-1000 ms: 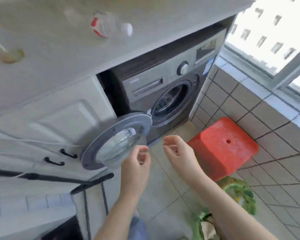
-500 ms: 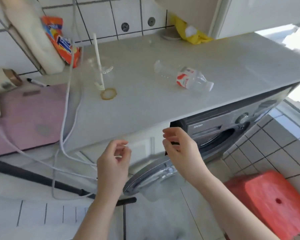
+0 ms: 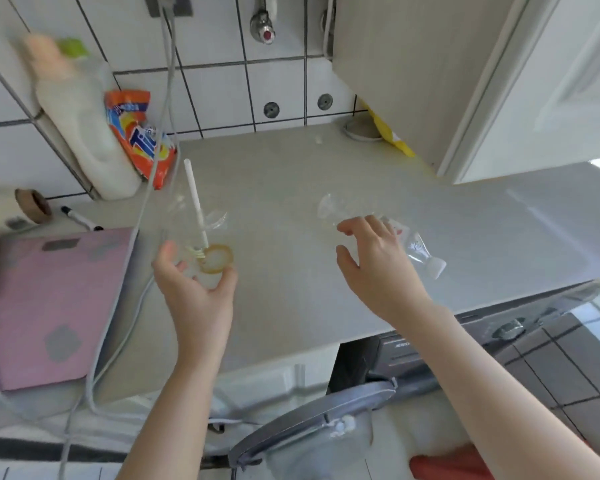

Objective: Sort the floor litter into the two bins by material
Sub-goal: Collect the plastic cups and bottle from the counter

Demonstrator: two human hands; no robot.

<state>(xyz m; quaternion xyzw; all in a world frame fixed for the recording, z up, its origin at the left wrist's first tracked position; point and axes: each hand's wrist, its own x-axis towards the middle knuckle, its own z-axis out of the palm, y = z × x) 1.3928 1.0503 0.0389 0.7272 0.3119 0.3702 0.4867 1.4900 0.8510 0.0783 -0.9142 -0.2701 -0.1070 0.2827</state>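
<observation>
A clear plastic cup [image 3: 187, 216] with a white straw [image 3: 194, 199] and amber dregs stands on the pale counter [image 3: 291, 181]. My left hand [image 3: 194, 292] wraps its base, thumb on the left wall and fingers on the right. A clear plastic bottle [image 3: 417, 249] with a red-and-white label and white cap lies on its side to the right. My right hand [image 3: 374, 268] hovers over its middle with fingers spread, holding nothing. No bins are in view.
A white detergent jug [image 3: 84, 133] and an orange powder bag [image 3: 139, 140] lean on the tiled wall. A pink scale [image 3: 49, 306] lies at left under a grey cable [image 3: 153, 188]. Below are the open washer door [image 3: 312, 420] and a red stool [image 3: 447, 465].
My view has swung up from the floor and washer to the counter. Both hands have reached forward, the left onto the cup, the right over the bottle.
</observation>
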